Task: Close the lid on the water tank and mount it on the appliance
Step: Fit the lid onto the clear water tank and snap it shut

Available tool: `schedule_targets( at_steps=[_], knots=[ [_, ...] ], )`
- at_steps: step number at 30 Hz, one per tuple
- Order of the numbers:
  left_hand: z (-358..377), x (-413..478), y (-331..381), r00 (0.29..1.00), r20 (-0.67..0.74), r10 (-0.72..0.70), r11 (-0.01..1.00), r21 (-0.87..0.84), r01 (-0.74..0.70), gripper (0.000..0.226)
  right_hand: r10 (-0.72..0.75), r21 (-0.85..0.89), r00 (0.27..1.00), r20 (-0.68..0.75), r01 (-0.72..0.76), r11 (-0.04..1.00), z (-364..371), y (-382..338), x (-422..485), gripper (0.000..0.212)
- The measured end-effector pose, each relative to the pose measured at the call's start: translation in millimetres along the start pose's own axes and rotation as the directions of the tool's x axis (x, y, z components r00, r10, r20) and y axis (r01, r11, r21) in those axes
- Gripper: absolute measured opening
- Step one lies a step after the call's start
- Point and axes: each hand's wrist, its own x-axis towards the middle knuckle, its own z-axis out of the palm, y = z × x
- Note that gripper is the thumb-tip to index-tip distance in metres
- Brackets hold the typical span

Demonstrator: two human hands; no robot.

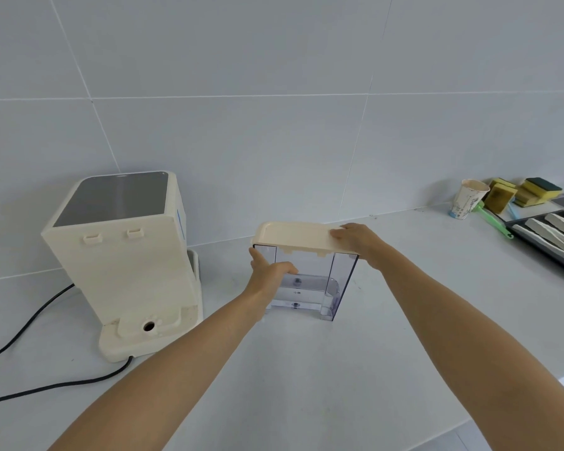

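A clear plastic water tank (313,288) stands upright on the white counter, right of a cream appliance (124,262). A cream lid (293,237) lies across the tank's top. My left hand (267,268) grips the tank's upper left corner, fingers wrapped over its front wall. My right hand (355,239) rests on the lid's right end, fingers pressed flat on it. The appliance shows its back to me, with two clips near the top and a round port (149,326) in its base ledge.
A black power cord (46,382) trails left from the appliance across the counter. At the far right stand a paper cup (469,198), sponges (521,192), a green-handled brush (492,219) and a dark tray (534,242) of utensils. The tiled wall runs behind.
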Motion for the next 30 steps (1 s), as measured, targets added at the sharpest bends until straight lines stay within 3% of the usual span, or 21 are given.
schedule_targets(
  at_steps=[5, 16, 22, 26, 30],
  knots=[
    [-7, 3, 6, 1.000, -0.017, -0.002, 1.000, 0.027, 0.002, 0.095, -0.003, -0.026, 1.000, -0.026, 0.002, 1.000, 4, 4, -3, 0.019],
    [-16, 24, 23, 0.996, -0.087, 0.008, 0.996, 0.091, 0.000, 0.090, -0.019, 0.121, 0.998, 0.061, 0.012, 0.993, 10, 20, -37, 0.023],
    [-22, 35, 29, 0.999, 0.015, 0.037, 0.998, 0.049, -0.038, 0.063, 0.019, 0.009, 0.992, 0.122, -0.020, 1.000, 27, 14, -63, 0.027],
    [-31, 41, 36, 0.992, 0.120, -0.024, 0.995, 0.100, 0.012, 0.059, 0.057, -0.066, 0.982, 0.180, -0.046, 0.997, 42, 6, -74, 0.032],
    [-36, 42, 45, 0.976, 0.214, -0.032, 0.986, 0.168, -0.004, 0.038, 0.063, -0.082, 0.971, 0.231, -0.045, 0.996, 54, -1, -81, 0.034]
  ],
)
